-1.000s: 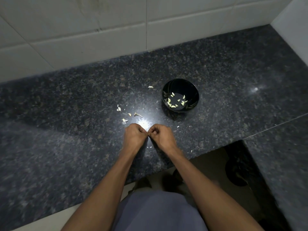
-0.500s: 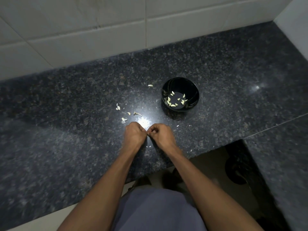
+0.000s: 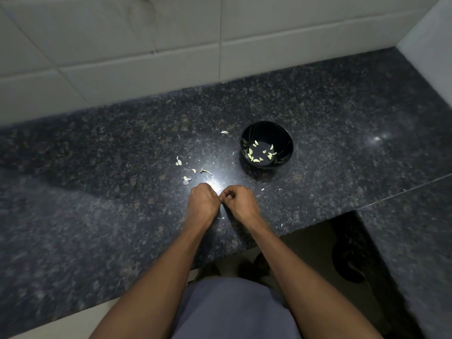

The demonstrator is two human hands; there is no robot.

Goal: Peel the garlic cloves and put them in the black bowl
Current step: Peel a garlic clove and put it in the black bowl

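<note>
Since we're mid-peel, our left hand (image 3: pixel 204 200) and right hand (image 3: pixel 241 200) are curled knuckle-to-knuckle over the bench (image 3: pixel 97 192), pinching something hidden, probably a clove, with peeled garlic cloves (image 3: pixel 260 152) already in the black bowl (image 3: pixel 288 148) nearby.

Black bowl (image 3: pixel 285 133), speckled dark-grey counter (image 3: pixel 97 179)

Speckled dark stone counter (image 3: pixel 342 113) polished, glossy; black bowl (image 3: pixel 286 152) glossy; wall tiles (image 3: pixel 122 45) smooth, pale

left hand (image 3: pixel 203 201), right hand (image 3: pixel 241 201), fingers curled, seemingly touching
</note>
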